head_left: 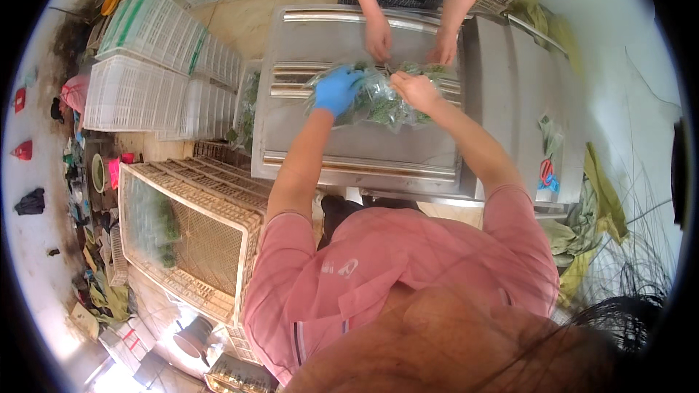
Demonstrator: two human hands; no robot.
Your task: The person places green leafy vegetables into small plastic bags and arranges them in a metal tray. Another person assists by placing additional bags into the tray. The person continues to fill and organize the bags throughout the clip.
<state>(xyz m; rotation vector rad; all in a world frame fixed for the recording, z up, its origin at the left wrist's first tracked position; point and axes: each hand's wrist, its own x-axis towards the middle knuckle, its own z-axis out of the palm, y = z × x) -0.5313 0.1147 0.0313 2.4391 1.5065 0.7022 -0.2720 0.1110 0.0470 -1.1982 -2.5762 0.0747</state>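
Observation:
Clear plastic bags of leafy greens (382,107) lie in the middle of the steel table (349,142). My left hand (337,91), in a blue glove, grips the left part of the plastic, its fingers curled over toward some greens. With bare fingers pinched together, my right hand (417,89) holds the plastic near the top middle of the greens. Exactly where one bag ends and another starts cannot be made out. Across the table, a co-worker's two hands, one (378,35) on the left and another (443,47) on the right, reach down close to the same bags.
White plastic crates (138,98) are stacked at the left. Below them, a beige crate (193,236) holds bagged greens. More bagged greens (250,109) sit beside the table's left edge. Red-handled scissors (546,173) rest on the steel surface at the right.

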